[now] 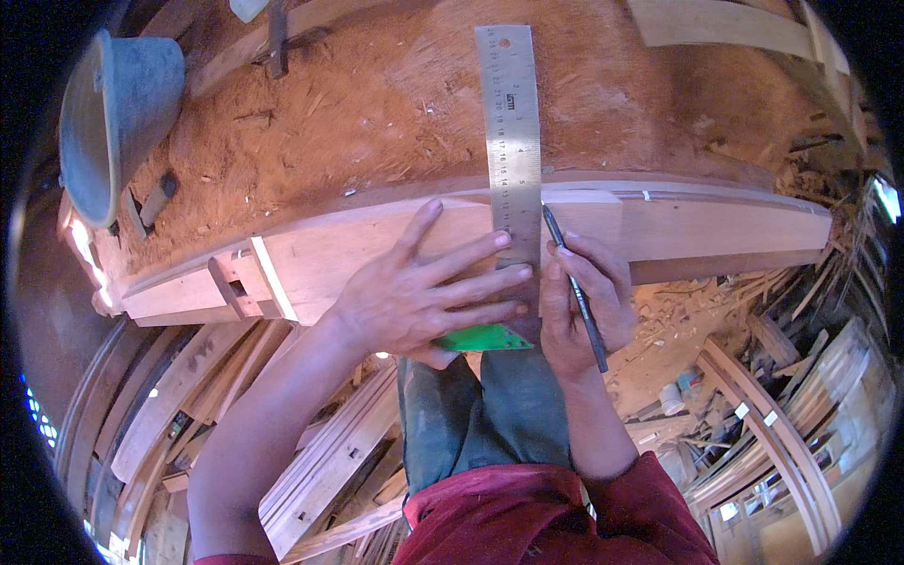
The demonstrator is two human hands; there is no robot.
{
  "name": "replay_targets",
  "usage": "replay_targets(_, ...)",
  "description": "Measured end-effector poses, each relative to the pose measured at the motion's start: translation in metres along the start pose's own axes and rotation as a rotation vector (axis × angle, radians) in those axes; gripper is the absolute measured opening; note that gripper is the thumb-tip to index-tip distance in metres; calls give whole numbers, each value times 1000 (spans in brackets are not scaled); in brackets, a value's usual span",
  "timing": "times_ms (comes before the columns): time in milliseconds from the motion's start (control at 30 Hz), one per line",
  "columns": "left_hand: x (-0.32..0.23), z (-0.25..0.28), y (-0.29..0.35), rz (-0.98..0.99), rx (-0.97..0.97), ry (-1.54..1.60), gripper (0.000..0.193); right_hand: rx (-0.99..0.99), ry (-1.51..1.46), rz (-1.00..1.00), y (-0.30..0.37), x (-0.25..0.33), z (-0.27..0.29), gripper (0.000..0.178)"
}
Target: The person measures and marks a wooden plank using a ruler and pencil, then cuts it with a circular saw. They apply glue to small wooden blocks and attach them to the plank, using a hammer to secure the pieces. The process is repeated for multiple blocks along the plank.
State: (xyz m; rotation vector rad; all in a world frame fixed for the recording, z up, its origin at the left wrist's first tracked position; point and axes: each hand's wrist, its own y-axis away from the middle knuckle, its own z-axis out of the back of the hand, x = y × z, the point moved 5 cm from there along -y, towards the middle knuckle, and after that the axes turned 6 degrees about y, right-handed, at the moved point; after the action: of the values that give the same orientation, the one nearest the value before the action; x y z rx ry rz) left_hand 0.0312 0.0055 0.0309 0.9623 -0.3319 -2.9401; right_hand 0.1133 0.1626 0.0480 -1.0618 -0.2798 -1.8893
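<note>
At far left, a grey bucket (pixel 146 104) lies tipped on its side on the dusty surface; from near it, a long pale timber piece (pixel 461 221) stretches rightward in front of you. Your left hand (pixel 405 292) lies across its middle, fingers spread wide rather than closed, their tips over the steel blade (pixel 513 122) of a square, thumb beside its green handle (pixel 480 337). Right of the blade, your right hand (pixel 603 282) pinches a dark pencil (pixel 576 287), fingers closed, point near the blade's edge; whether it touches the wood, I cannot tell
</note>
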Motion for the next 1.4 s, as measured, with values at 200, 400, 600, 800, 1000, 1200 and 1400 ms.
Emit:
replay_targets(200,-1,1,-1,9,26,-7,108,10,-28,15,0,-2,1,20)
replay_targets(400,-1,0,-2,14,32,-40,111,19,-54,-11,2,-5,2,21)
replay_targets(600,-1,-2,-2,13,16,-52,113,-6,-37,26,0,-3,3,22)
replay_targets(800,-1,-2,-2,17,18,-29,113,-5,-23,1,1,-3,6,21)
replay_targets(1000,-1,0,-1,31,30,6,110,2,-30,6,4,-4,4,22)
replay_targets(1200,-2,1,-1,15,-6,-88,86,-4,-10,35,4,-3,0,20)
replay_targets(1400,-3,3,-1,4,-36,-100,86,-21,-26,-17,7,-5,-1,21)
